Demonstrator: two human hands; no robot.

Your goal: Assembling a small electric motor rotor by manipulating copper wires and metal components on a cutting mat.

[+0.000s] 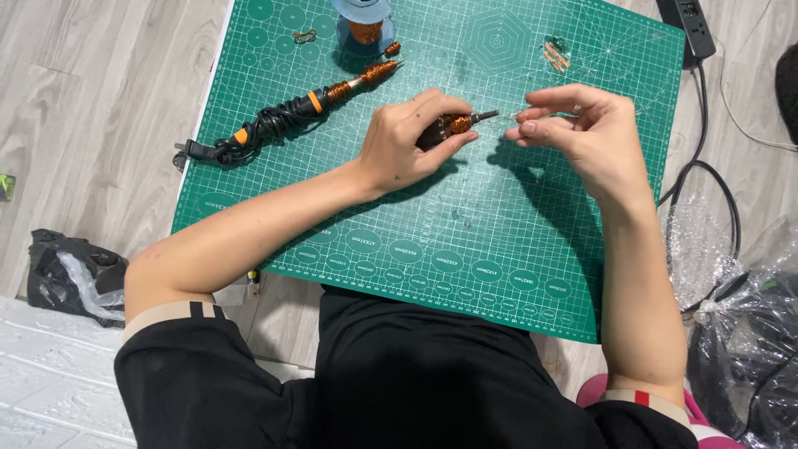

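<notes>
We note a green cutting mat (499,249) on the pale wood floor (91,91). On its upper left lies a second soldering iron (291,112), cord bundled round the handle; a wire spool (363,23) stands just above its tip. Our left hand (407,141) grips a soldering iron (455,125) at mid-mat, fingers closed round it, tip pointing right. Our right hand (582,133) pinches a thin wire (515,116) just beside that tip.
</notes>
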